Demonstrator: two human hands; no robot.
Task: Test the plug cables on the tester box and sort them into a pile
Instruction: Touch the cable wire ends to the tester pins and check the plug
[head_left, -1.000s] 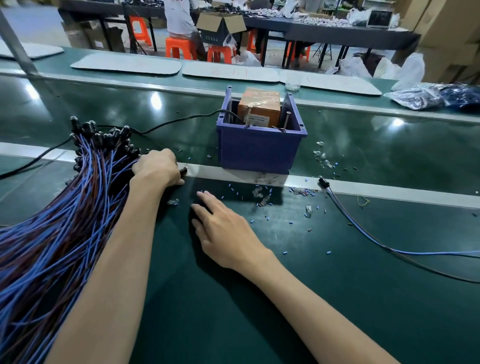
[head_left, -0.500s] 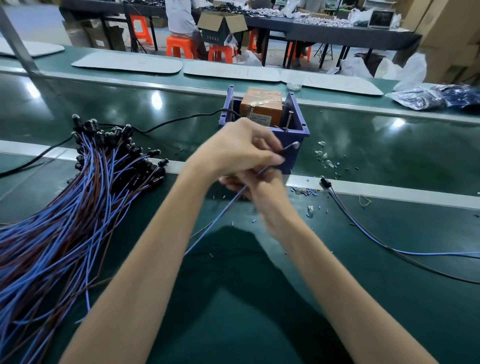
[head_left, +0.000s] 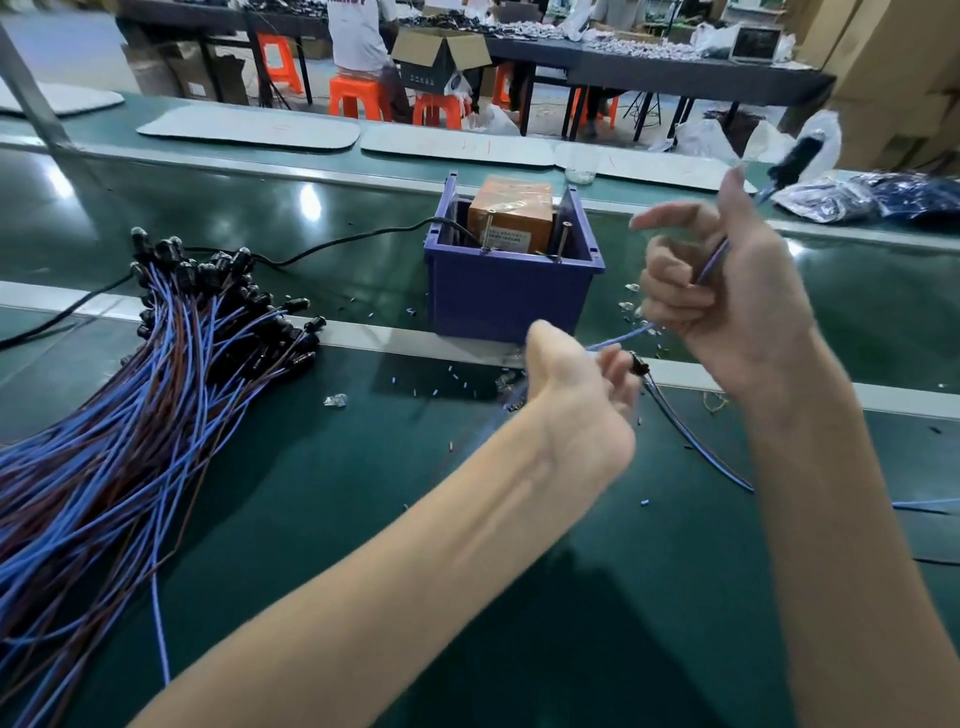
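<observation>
The right hand (head_left: 727, 301) was raised above the worktop (head_left: 363, 519), its lower fingers curled tight round the held cable (head_left: 711, 260), forefinger sticking out free; the cable's black plug (head_left: 792, 161), blurred, stood up and to the right of that hand, well clear of everything. From the fist the blue wire ran down and leftward into the left hand (head_left: 587, 400), whose curled fingers seemed to pinch it, though blur left that a shade uncertain; so the cable's long axis lay on a diagonal, plug high at the right, tail low at the left. The tester box (head_left: 511, 218) sat in its purple bin (head_left: 509, 301) to the left of the right hand and beyond the left hand, apart from both; the plug pointed away from it. The right hand was much the nearer to the plug, the left the nearer to the bin. The big bundle (head_left: 156, 395) lay far left; a lone cable (head_left: 691, 441) lay on the worktop between the two forearms. In my judgement, any test would have needed the plug swung leftward across to the box; laying it by the lone cable would have asked only a drop.
</observation>
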